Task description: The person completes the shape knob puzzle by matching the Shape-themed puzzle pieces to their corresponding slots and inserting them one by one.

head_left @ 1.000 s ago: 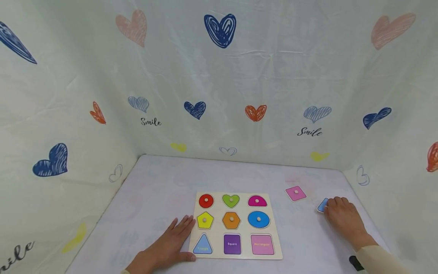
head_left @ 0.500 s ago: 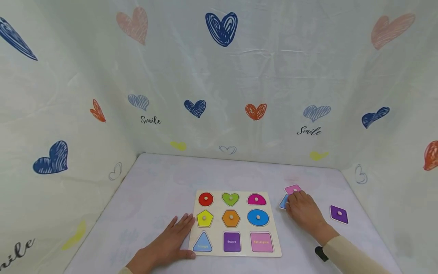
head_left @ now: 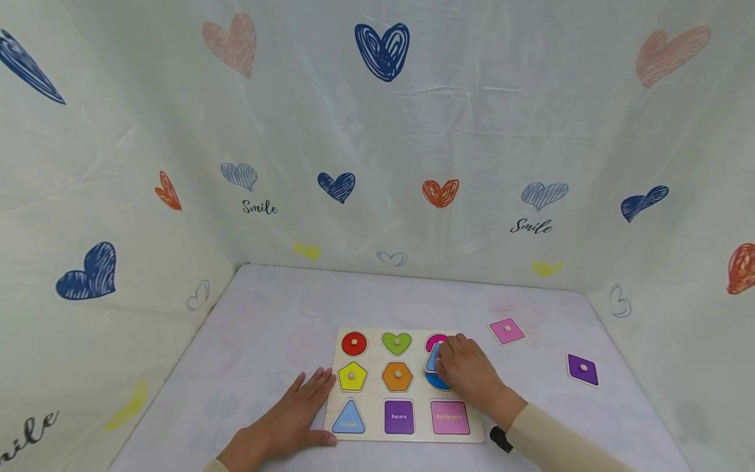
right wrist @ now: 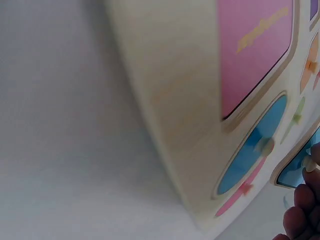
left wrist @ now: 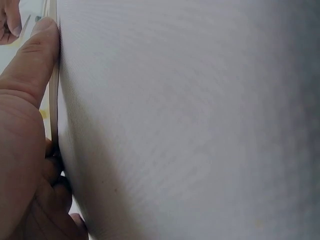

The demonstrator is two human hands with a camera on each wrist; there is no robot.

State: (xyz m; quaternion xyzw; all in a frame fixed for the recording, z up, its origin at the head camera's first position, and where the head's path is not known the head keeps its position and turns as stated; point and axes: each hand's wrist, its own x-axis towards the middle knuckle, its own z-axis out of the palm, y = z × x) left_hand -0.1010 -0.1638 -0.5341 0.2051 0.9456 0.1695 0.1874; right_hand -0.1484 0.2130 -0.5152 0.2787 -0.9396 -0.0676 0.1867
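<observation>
My right hand (head_left: 472,372) pinches a blue triangle puzzle piece (head_left: 433,359) by its knob. In the head view the piece overlaps the magenta half-circle (head_left: 435,340) and the blue oval (head_left: 436,381) of the wooden shape puzzle board (head_left: 375,408). The right wrist view shows the fingertips on the knob of the triangle piece (right wrist: 292,172), held above the board. My left hand (head_left: 287,418) lies flat with spread fingers along the board's left edge. The bottom row holds a triangle recess (head_left: 349,418), a purple square recess (head_left: 399,417) and a pink rectangle recess (head_left: 450,417), each with printed lettering.
On the table right of the board lie a pink piece (head_left: 506,331) and a purple piece (head_left: 582,370), both with knobs. Red circle (head_left: 354,343), green heart (head_left: 396,343), yellow pentagon (head_left: 352,377) and orange hexagon (head_left: 398,377) sit in the board. A heart-patterned curtain (head_left: 377,131) surrounds the table.
My right hand has carried the blue triangle piece leftward from the table's right side, past the pink piece, to over the board. The purple piece is now uncovered. My left hand stays put.
</observation>
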